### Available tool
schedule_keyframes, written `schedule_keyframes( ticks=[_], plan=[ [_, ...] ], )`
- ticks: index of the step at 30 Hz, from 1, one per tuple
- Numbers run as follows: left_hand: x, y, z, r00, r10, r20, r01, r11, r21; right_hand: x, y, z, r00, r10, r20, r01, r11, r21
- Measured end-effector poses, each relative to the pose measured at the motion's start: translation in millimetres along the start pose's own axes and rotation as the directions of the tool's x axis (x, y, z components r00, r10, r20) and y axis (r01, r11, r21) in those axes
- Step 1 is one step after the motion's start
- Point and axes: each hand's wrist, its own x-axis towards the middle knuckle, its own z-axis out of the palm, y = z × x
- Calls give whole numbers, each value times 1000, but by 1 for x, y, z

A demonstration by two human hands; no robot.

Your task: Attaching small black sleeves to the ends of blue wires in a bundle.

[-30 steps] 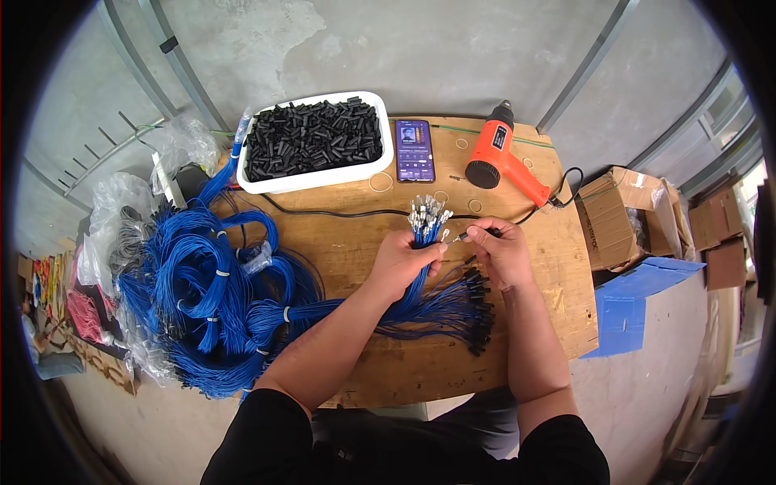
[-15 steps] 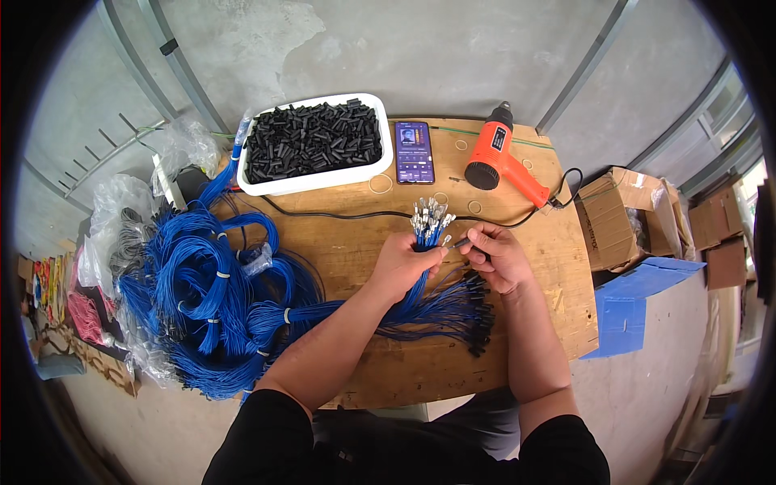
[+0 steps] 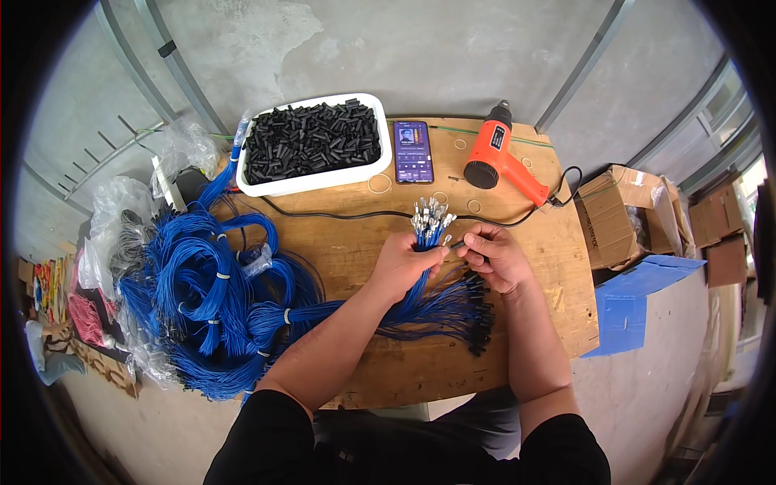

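Observation:
My left hand (image 3: pixel 402 265) is closed around a bundle of blue wires, whose bare silver metal terminals (image 3: pixel 431 217) stand up in a cluster above the fist. Just to its right, my right hand (image 3: pixel 503 260) pinches a short black tube (image 3: pixel 458 244) between thumb and fingertips. That tube points at the left thumb, close to one terminal at the bundle's edge; whether they touch I cannot tell. Below the hands, wire ends capped with black sleeves (image 3: pixel 478 319) fan out over the wooden table (image 3: pixel 558 299).
A white tub (image 3: pixel 387 149) heaped with black tubes stands at the back, beside a phone (image 3: pixel 413 153) and an orange heat gun (image 3: pixel 493 149) with a black cord. Tied coils of blue wire (image 3: pixel 194 275) cover the left side. Cardboard boxes (image 3: pixel 610 218) lie to the right.
My right hand's fingers have shifted slightly around the black tube. My left hand keeps its place on the bundle. At the far left edge, more of a person in light clothing shows.

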Motion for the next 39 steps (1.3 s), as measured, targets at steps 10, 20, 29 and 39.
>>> schedule_keyframes(
  ticks=[10,20,29,39],
  plan=[
    [-1,2,-1,998,-43,48,45,998,-31,-3,-9,-1,1000,-4,2,4,1000,20],
    [0,-3,3,997,74,10,-75,992,99,1,-8,-10,991,-101,-86,117,971,208],
    [-1,-2,4,1000,22,14,-21,999,-39,0,-7,-1,984,-115,-138,130,986,106],
    [-1,1,3,998,-24,-56,19,996,-93,2,-6,-2,978,-153,-143,170,979,116]
  ],
)
